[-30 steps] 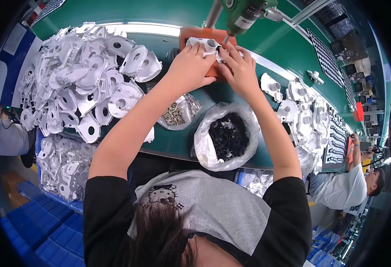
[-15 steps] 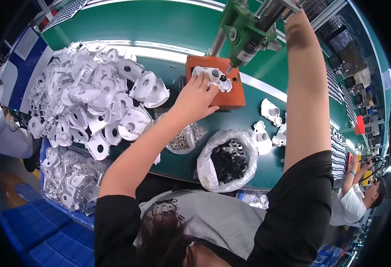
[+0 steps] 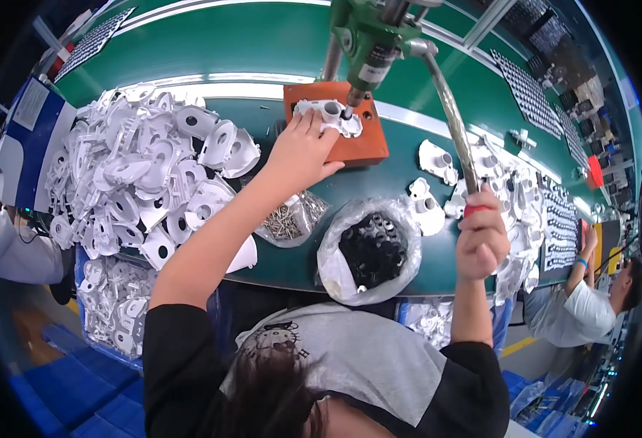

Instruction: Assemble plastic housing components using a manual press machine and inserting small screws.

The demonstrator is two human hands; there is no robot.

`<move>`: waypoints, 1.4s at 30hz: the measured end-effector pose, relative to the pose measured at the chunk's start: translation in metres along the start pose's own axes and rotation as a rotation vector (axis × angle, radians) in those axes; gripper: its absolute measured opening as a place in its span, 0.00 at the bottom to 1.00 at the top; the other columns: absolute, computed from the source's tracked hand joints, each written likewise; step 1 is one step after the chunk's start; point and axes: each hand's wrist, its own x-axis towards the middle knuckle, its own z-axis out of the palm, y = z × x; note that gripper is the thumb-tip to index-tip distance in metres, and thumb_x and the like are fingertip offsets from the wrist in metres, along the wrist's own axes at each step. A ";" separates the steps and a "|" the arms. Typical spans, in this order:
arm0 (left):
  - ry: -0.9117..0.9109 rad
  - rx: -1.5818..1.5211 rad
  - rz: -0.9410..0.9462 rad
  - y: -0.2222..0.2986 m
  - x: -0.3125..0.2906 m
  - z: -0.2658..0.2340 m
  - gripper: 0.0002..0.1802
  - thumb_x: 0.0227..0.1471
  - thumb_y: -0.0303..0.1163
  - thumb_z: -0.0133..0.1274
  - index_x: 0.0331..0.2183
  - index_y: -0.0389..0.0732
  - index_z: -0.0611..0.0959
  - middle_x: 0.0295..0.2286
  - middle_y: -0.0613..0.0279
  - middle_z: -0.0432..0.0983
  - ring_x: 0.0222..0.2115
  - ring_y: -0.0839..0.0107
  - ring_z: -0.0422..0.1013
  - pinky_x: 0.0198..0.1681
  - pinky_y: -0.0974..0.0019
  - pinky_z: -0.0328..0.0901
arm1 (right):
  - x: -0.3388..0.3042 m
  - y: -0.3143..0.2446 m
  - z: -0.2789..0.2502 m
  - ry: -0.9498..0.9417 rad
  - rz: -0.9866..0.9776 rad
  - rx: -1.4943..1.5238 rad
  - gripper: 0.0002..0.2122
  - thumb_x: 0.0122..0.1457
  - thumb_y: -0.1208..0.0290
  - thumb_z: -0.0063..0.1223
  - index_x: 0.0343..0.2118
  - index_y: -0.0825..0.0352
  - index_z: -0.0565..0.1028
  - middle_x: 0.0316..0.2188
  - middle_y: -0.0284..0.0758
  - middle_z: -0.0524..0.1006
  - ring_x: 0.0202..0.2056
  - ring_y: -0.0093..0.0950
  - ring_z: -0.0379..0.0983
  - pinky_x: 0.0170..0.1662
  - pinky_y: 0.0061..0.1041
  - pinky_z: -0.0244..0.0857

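Observation:
My left hand (image 3: 305, 150) holds a white plastic housing part (image 3: 328, 112) down on an orange block (image 3: 361, 152), fingers bent over its near edge and thumb apart. A small black piece (image 3: 346, 114) sits on the part, right beneath the tip of a green hand press (image 3: 368, 55). Whether the tip touches it I cannot tell. My right hand (image 3: 482, 237) is closed round the red-gripped end of the press's long metal lever (image 3: 452, 120), which slants down toward me.
Left of the block lies a big heap of white parts (image 3: 146, 164). Nearer me are a bag of screws (image 3: 286, 219) and a plastic bag of black pieces (image 3: 372, 252). More white parts (image 3: 427, 208) lie right of them. Other people (image 3: 576, 299) are at both sides.
My right hand has come down and toward me from high on the far side, swinging the lever down with it. My left hand stays on the white part. The whole view has shifted slightly.

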 end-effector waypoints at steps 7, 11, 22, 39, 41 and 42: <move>-0.163 -0.351 -0.376 -0.003 0.020 -0.023 0.30 0.46 0.52 0.54 0.43 0.39 0.70 0.34 0.48 0.76 0.33 0.49 0.73 0.36 0.51 0.66 | 0.155 0.030 -0.004 0.286 0.007 0.708 0.20 0.57 0.64 0.41 0.50 0.69 0.68 0.46 0.50 0.69 0.50 0.43 0.64 0.60 0.57 0.38; 0.070 -0.091 -0.161 -0.036 0.026 0.005 0.31 0.46 0.44 0.52 0.50 0.42 0.68 0.46 0.45 0.68 0.51 0.48 0.61 0.52 0.56 0.59 | 0.243 0.077 0.079 0.238 0.527 0.404 0.17 0.56 0.54 0.48 0.43 0.60 0.70 0.34 0.28 0.71 0.36 0.21 0.67 0.43 0.21 0.58; -0.267 -0.074 -0.286 -0.063 0.063 -0.046 0.27 0.39 0.51 0.54 0.42 0.48 0.73 0.34 0.53 0.74 0.38 0.56 0.72 0.41 0.55 0.66 | 0.077 0.130 -0.004 -0.162 0.773 0.064 0.16 0.55 0.66 0.48 0.44 0.70 0.71 0.43 0.39 0.73 0.45 0.31 0.68 0.51 0.28 0.58; -0.013 0.051 -0.647 -0.161 0.037 -0.047 0.29 0.48 0.49 0.51 0.45 0.37 0.72 0.39 0.41 0.71 0.42 0.50 0.69 0.44 0.56 0.64 | -0.040 0.137 -0.020 -0.698 0.766 -0.927 0.16 0.50 0.70 0.49 0.44 0.64 0.69 0.37 0.45 0.72 0.39 0.45 0.70 0.40 0.40 0.66; -0.326 -0.139 -0.589 -0.142 0.023 -0.061 0.23 0.48 0.46 0.50 0.35 0.34 0.78 0.33 0.43 0.75 0.36 0.54 0.72 0.40 0.57 0.66 | -0.038 0.135 -0.021 -0.671 0.773 -0.918 0.13 0.50 0.70 0.48 0.40 0.65 0.71 0.35 0.44 0.73 0.38 0.44 0.71 0.40 0.40 0.66; -0.328 -0.141 -0.586 -0.139 0.021 -0.060 0.23 0.48 0.46 0.50 0.35 0.34 0.78 0.33 0.43 0.75 0.36 0.54 0.72 0.40 0.57 0.66 | -0.039 0.135 -0.021 -0.670 0.776 -0.920 0.13 0.50 0.70 0.48 0.40 0.65 0.71 0.35 0.44 0.73 0.38 0.44 0.71 0.40 0.40 0.66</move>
